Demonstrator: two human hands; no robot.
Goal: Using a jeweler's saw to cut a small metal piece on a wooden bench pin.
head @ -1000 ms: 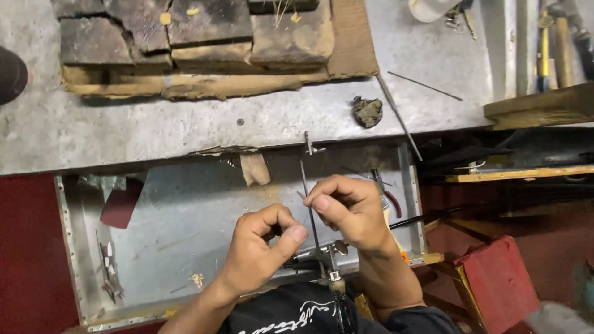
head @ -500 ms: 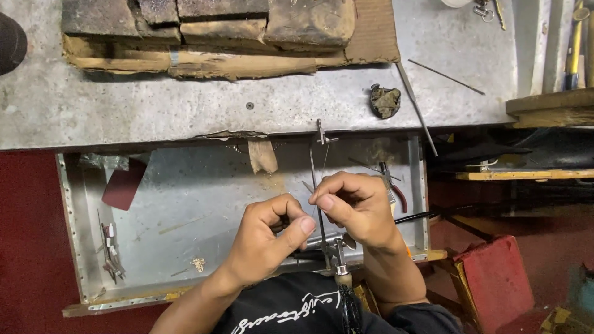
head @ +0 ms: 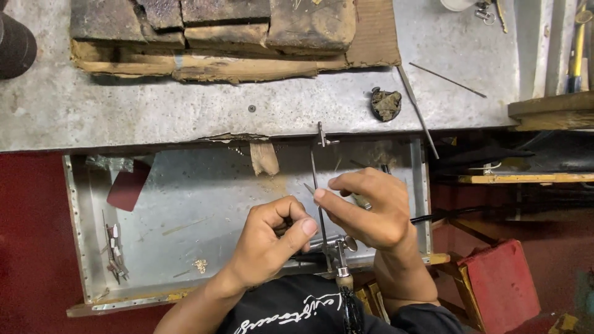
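**Both hands at the saw frame, over the open drawer**

The head view looks straight down. A grey metal desk [head: 185, 111] fills the top of the frame; a shallow metal drawer [head: 185, 204] is pulled out below its front edge, above the person's lap.

Saw [head: 322, 204]: a small frame saw with a thin blade running nearly vertical. Its top clamp lies against the desk edge. Its lower clamp and wooden handle sit near the person's chest, just above the black shirt [head: 291, 309].

Left hand [head: 272, 241]: curled narrow, thumb pressed against the bent index finger, the thumb tip just beside the blade on its left. A small dark piece seems pinched there; what it is cannot be told.

Right hand [head: 371, 207]: fingers closed and stretched leftward, the index fingertip touching the blade from the right. A small grey metal part shows at its fingers. Whether this hand actually grips the blade cannot be told.

Drawer contents: a dark red sheet [head: 127, 185] at upper left, a few small metal bits [head: 114, 253] by the left wall, a gold-coloured scrap [head: 200, 266] near the front, and a wooden peg [head: 264, 158] hanging from the desk edge.

Desk: charred bricks [head: 210, 25] on a worn board, a dark lump [head: 386, 104], and two thin rods [head: 417, 111], one long, one short. A red box [head: 501, 278] stands at lower right on the floor.
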